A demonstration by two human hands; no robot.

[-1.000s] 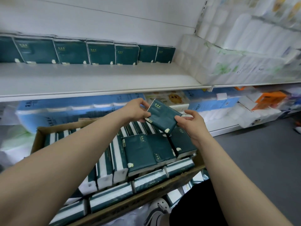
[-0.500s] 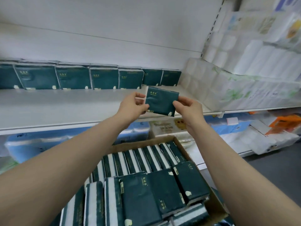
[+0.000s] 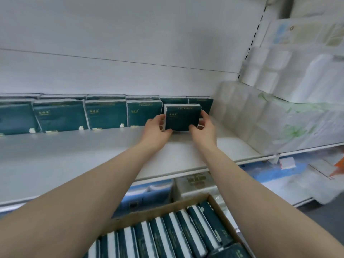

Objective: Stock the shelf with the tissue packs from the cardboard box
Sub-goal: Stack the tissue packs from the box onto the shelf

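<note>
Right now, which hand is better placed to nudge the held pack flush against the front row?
Probably the right hand: it grips the free side of the held pack, while the left hand sits between it and the front row.

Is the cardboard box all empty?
No, the cardboard box holds rows of dark green tissue packs standing on edge.

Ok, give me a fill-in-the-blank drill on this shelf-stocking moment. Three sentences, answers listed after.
1. The left hand and right hand grip one tissue pack at the ____ end of the front row of packs.
2. The cardboard box sits ____ the shelf.
3. The number of hands on the tissue pack is ____.

Answers: right; below; two.
</note>
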